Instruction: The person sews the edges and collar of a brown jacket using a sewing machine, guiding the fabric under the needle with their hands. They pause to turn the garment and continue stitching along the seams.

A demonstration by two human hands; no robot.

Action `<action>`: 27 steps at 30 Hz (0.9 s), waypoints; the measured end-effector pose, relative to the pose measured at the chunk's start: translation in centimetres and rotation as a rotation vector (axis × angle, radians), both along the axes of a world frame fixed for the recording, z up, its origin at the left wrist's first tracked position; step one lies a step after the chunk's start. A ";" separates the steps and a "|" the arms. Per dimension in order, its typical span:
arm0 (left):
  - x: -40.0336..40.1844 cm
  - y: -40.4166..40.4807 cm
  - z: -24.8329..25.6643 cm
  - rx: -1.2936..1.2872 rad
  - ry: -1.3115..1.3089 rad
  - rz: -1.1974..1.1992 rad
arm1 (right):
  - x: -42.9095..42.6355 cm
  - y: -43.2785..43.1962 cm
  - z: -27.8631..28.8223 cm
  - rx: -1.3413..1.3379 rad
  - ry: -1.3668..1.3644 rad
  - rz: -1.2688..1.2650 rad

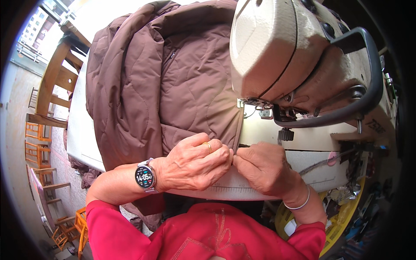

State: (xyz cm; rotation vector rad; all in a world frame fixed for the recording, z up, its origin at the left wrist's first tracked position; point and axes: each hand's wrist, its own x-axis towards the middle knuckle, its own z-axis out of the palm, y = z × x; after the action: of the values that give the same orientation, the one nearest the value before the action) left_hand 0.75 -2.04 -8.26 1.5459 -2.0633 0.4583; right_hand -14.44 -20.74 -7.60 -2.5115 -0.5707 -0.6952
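A brown quilted jacket [195, 84] lies bunched over the sewing table [292, 159], its right edge running beneath the needle area [241, 103] of an industrial sewing machine [269, 55]. My left hand [198, 164] rests on the near end of that edge, fingers curled tightly on the fabric. Close against it, my right hand [261, 165] pinches the same edge at its near corner. The fingertips of both hands nearly meet, and they hide the bit of cloth between them. A small zipper pull [173, 54] shows on the jacket.
A black curved bar [373, 71] juts from the machine on the right. Below the table's right side stands a yellow plastic basket [334, 227] with scraps. Wooden furniture [53, 78] and orange stools [37, 152] stand to the left. Brown fabric [89, 175] hangs under the table.
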 end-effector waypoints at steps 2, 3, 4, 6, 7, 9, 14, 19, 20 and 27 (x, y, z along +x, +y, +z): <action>0.0 -0.1 -0.1 -0.006 -0.019 -0.015 | -0.2 -0.3 0.2 -0.011 0.072 -0.015; 0.0 -0.1 -0.1 0.002 -0.020 -0.022 | -0.5 -0.6 0.7 -0.002 0.125 -0.028; -0.1 -0.2 0.0 0.009 -0.020 -0.030 | -0.6 -0.8 1.1 0.007 0.179 -0.042; -0.2 0.1 0.4 0.070 -0.002 -0.042 | -0.7 -0.8 1.4 0.055 0.138 -0.139; -0.3 0.1 0.5 0.091 0.011 -0.043 | -0.7 -0.8 1.6 0.078 0.117 -0.189; -0.3 0.2 0.6 0.131 0.034 -0.047 | -0.3 -0.5 1.6 0.056 0.117 -0.202; 0.4 0.1 1.5 0.179 0.190 -0.080 | -0.6 -0.3 0.9 -0.064 0.110 -0.187; 1.4 0.2 1.1 0.349 0.377 0.108 | -1.0 -0.1 1.1 -0.223 0.120 -0.167; 1.9 0.5 0.2 0.406 0.365 0.091 | -1.0 0.0 1.1 -0.246 0.123 -0.161; 1.7 0.3 0.3 0.376 0.351 0.087 | -1.0 0.1 1.2 -0.257 0.103 -0.155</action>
State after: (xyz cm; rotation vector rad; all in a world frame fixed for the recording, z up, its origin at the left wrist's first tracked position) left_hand 2.42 -1.73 -7.96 1.7834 -1.8807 -0.1777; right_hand -15.45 -20.62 -6.44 -2.8360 -0.4568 -0.5731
